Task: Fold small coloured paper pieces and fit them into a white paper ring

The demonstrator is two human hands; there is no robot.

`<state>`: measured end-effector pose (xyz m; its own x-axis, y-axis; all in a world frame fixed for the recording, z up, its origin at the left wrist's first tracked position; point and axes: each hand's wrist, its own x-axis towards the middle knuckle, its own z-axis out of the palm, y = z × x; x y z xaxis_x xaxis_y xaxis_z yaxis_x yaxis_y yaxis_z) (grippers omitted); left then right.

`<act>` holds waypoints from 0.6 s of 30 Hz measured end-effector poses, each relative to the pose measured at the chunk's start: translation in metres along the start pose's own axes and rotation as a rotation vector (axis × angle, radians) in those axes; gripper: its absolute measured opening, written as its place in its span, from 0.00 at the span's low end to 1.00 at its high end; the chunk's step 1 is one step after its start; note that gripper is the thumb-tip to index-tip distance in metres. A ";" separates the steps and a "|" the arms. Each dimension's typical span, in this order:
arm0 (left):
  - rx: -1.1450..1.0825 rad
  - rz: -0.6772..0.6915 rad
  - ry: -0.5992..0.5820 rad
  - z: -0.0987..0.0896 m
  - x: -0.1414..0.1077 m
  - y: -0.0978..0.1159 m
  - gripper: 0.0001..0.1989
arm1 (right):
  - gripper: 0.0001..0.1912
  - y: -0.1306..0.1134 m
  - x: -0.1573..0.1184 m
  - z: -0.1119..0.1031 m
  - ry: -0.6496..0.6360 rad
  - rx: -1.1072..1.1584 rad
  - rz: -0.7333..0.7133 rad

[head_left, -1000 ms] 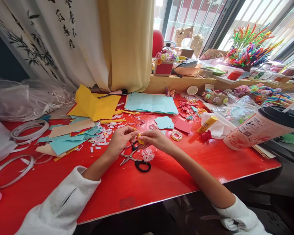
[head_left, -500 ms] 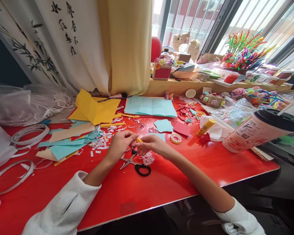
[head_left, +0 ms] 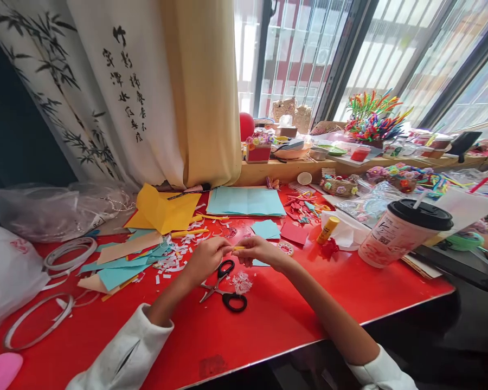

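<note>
Above the red table my left hand [head_left: 206,261] and my right hand [head_left: 265,252] meet, fingertips pinched together. Between them shows a narrow yellow paper strip [head_left: 238,248], mostly hidden by the fingers. Just below the hands, black-handled scissors [head_left: 217,288] lie with their blades apart. A small heap of pale shreds [head_left: 241,282] lies beside them. Close behind my right hand are a round white tape roll [head_left: 285,248], a stack of light blue paper pieces [head_left: 267,229] and a red paper square [head_left: 294,233].
Left of the hands lie paper scraps [head_left: 124,260], white clippings [head_left: 178,254] and white tape rings [head_left: 70,254]. At the back are yellow paper [head_left: 168,211] and blue sheets [head_left: 246,201]. A glue stick [head_left: 328,229] and a lidded drink cup [head_left: 404,233] stand on the right.
The camera view has tilted up and shifted right. Both hands still pinch the yellow strip, less of which shows now, and more of the scissors is uncovered below them.
</note>
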<state>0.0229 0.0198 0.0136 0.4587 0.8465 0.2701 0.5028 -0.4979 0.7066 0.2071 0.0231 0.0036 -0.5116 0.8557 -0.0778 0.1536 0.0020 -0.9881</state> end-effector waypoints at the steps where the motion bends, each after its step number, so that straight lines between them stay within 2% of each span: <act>1: -0.050 -0.057 0.035 0.001 0.001 0.001 0.11 | 0.18 0.000 0.001 -0.002 0.043 0.037 -0.029; 4: -0.350 -0.200 0.085 0.008 0.003 0.001 0.12 | 0.17 -0.001 0.002 -0.004 0.156 0.148 -0.142; 8: -0.637 -0.279 0.023 0.015 0.002 0.006 0.15 | 0.13 -0.002 0.000 0.000 0.185 0.245 -0.270; 11: -0.698 -0.276 -0.013 0.017 -0.002 0.011 0.15 | 0.12 -0.004 -0.001 0.004 0.164 0.196 -0.308; 15: -0.718 -0.275 0.013 0.021 -0.007 0.009 0.15 | 0.14 -0.003 -0.002 0.008 0.226 0.067 -0.303; 18: -0.726 -0.261 0.006 0.023 -0.008 0.006 0.14 | 0.14 -0.004 -0.002 0.011 0.247 0.094 -0.311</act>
<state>0.0390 0.0058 0.0013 0.3866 0.9215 0.0377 -0.0134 -0.0352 0.9993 0.1979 0.0152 0.0065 -0.3008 0.9205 0.2494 -0.0597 0.2429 -0.9682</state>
